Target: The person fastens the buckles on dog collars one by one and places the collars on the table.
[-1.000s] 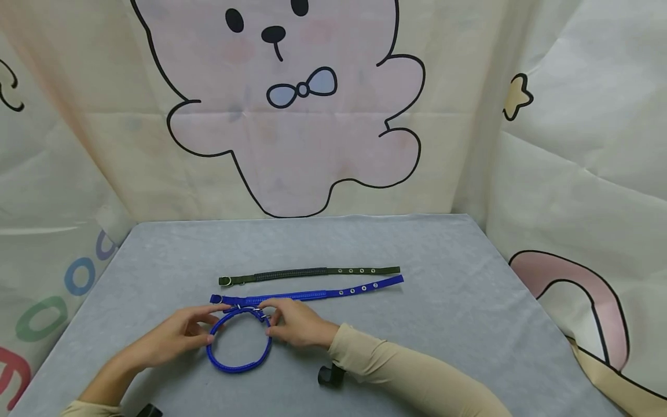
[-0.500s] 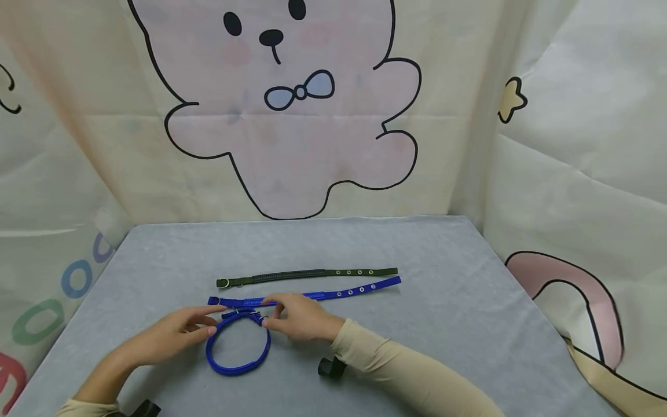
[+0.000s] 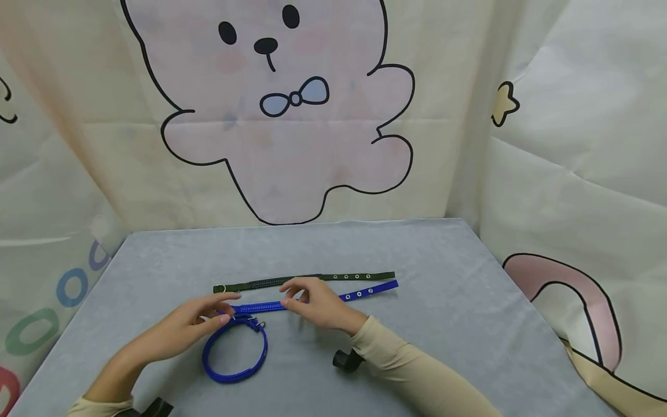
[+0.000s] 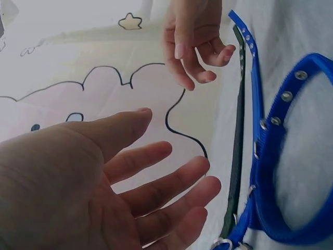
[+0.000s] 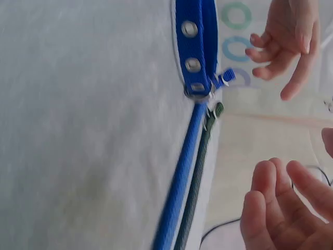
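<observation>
A blue pet collar [image 3: 233, 378], buckled into a ring, stands on the grey table, its eyelets showing close up in the right wrist view. Behind it a second blue collar [image 3: 260, 307] lies stretched out, partly covered by my right hand [image 3: 320, 304]. Farther back is a dark green collar [image 3: 359, 277], laid straight with its eyelets to the right. My left hand [image 3: 179, 327] hovers at the ring's upper left, fingers spread and nothing in them. Loosely bent and holding nothing, the right hand's fingers are over the straight blue collar.
Grey cloth covers the table [image 3: 443, 330]. A cartoon-printed curtain [image 3: 292, 145] hangs behind it, with more printed fabric on both sides. Black wrist mounts [image 3: 348, 360] sit under the forearms.
Both hands have come off the ringed blue collar. The right hand has moved up and to the right; the left has lifted slightly. The ring stays in place.
</observation>
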Available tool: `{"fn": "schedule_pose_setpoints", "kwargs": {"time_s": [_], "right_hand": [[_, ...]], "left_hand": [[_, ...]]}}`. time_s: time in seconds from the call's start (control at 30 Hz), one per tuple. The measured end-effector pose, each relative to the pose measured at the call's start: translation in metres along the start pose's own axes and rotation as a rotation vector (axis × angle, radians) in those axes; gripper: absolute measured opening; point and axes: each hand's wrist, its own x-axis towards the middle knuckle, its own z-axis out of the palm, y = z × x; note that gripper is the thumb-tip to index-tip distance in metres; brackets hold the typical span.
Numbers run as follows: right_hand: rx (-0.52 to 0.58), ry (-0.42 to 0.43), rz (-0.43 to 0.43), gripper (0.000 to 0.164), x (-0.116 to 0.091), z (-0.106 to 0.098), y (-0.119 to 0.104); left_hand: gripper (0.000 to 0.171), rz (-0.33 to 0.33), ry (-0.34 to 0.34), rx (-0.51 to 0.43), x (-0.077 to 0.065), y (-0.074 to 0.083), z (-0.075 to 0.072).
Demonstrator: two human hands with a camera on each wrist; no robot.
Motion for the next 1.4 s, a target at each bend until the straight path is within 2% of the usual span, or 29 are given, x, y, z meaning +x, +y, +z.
{"fn": "schedule_pose_setpoints", "kwargs": {"time_s": [0.3,0.4,0.63,0.8,1.1,1.4], "right_hand": [[0.053,0.060,-0.060,0.029,-0.012,-0.020,0.012],[0.048,0.056,-0.079,0.030,-0.017,-0.028,0.017],[0.025,0.051,-0.108,0.030,-0.024,-0.047,0.029],[0.013,0.074,-0.081,0.033,-0.026,-0.059,0.035],[-0.014,0.135,-0.049,0.034,-0.033,-0.080,0.045],[-0.107,0.144,0.023,0.038,-0.039,-0.110,0.053]], "left_hand": [[0.044,0.055,-0.014,-0.052,0.019,0.011,0.007],[0.044,0.073,-0.018,-0.074,0.026,0.015,0.007],[0.046,0.089,-0.006,-0.105,0.030,0.022,0.002],[0.044,0.058,0.050,-0.107,0.034,0.022,0.002],[0.043,0.066,0.178,-0.038,0.033,0.016,-0.002],[0.042,0.034,0.258,0.080,0.024,0.003,-0.021]]}}
